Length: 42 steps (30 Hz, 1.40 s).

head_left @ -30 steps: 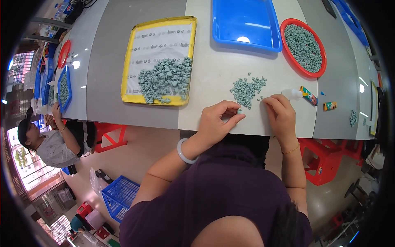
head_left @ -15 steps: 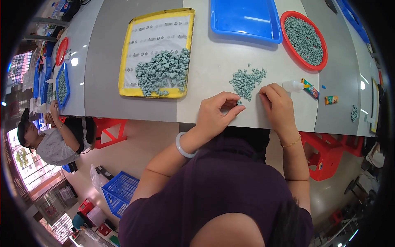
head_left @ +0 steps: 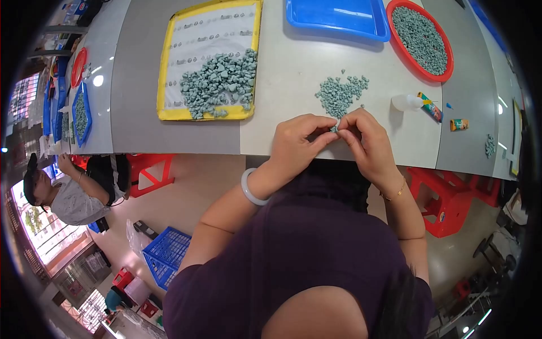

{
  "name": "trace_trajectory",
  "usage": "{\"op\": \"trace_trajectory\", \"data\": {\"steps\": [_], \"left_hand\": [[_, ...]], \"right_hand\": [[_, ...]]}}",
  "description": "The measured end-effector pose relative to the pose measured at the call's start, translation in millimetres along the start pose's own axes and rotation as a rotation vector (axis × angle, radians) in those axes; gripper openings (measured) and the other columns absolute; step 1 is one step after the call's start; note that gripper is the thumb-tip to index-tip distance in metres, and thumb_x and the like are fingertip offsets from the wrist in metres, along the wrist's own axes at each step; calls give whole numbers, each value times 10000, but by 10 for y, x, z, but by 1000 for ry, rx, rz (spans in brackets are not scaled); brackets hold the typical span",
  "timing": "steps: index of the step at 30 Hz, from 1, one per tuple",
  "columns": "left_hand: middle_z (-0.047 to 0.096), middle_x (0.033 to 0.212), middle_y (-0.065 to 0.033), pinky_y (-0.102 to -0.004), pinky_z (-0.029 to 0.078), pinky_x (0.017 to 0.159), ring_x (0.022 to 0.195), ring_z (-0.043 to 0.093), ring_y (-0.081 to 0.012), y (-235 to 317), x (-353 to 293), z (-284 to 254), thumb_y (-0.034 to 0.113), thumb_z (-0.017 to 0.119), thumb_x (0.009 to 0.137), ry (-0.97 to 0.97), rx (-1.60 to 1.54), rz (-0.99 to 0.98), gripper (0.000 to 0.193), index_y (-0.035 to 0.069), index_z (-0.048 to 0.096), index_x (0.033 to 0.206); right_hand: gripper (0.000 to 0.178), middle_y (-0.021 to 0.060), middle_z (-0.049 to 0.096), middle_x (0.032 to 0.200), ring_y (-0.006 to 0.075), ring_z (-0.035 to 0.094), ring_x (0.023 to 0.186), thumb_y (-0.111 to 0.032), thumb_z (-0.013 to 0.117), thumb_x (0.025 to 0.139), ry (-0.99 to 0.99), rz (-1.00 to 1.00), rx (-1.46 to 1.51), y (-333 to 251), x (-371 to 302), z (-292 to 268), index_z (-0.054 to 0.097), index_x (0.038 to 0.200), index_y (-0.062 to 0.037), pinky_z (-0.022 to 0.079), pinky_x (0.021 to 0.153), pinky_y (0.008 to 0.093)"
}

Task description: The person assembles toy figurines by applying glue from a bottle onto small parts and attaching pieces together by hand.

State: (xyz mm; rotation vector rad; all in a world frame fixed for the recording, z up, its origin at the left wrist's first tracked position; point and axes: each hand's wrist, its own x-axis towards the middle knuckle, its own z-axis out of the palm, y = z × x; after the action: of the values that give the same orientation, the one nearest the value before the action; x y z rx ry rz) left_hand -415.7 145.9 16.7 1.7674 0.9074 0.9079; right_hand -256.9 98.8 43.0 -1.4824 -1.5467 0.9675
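Note:
My left hand (head_left: 297, 141) pinches a small grey-green stone-like piece (head_left: 334, 129) between thumb and fingertips, close to the table's near edge. Fingers of my right hand (head_left: 370, 144) are pressed together at the same piece, meeting the left fingertips. The piece is mostly covered by the fingers, so its exact shape is hard to make out. Just beyond both hands lies a loose pile of small grey-green pieces (head_left: 339, 96). A single piece (head_left: 362, 106) rests apart from it, beyond my right hand.
Left of the hands, a yellow-edged tray (head_left: 161, 90) holds larger grey-green pieces (head_left: 220, 82). A blue tray (head_left: 339, 20) and a red basin (head_left: 450, 65) of pieces stand farther off. To the right lie a white squeeze bottle (head_left: 404, 102) and a colourful box (head_left: 431, 107). A co-worker (head_left: 79, 195) sits at left.
My right hand has moved left to meet my left hand at the held piece. The view has shifted, so the table appears higher. A loose piece now shows beside the pile.

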Motion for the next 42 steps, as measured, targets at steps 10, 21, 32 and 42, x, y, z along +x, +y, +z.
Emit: {"op": "trace_trajectory", "data": {"steps": [10, 21, 32, 42], "left_hand": [[654, 764, -104, -257, 486, 575, 648, 630, -189, -49, -12, -27, 49, 714, 706, -28, -8, 83, 166, -2, 658, 854], [662, 849, -105, -239, 500, 688, 761, 637, -151, -1, -14, -108, 0, 625, 795, -144, -377, -192, 157, -30, 635, 949], [648, 846, -114, -249, 514, 698, 770, 625, -144, -52, 33, -189, -22, 543, 842, -307, -435, -257, 124, -44, 622, 935], [630, 879, -97, -248, 496, 736, 809, 614, -139, -13, 3, -229, -12, 523, 859, -330, -658, -299, 238, -10, 503, 1095]], "right_hand": [[95, 44, 516, 791, 109, 489, 670, 50, 577, 784, -32, 71, 3, -7, 40, -48, 516, 833, -3, 405, 606, 222], [68, 71, 551, 823, 131, 539, 748, 35, 632, 774, 252, -112, 223, 220, -86, 215, 592, 829, 27, 437, 674, 221], [157, 74, 552, 700, 146, 509, 567, 4, 719, 697, 314, -356, -69, 242, -92, 270, 594, 792, -9, 408, 468, 241], [220, 64, 560, 711, 124, 519, 561, -37, 758, 656, 267, -278, 68, 153, -99, 236, 595, 802, -18, 426, 475, 217]]}}
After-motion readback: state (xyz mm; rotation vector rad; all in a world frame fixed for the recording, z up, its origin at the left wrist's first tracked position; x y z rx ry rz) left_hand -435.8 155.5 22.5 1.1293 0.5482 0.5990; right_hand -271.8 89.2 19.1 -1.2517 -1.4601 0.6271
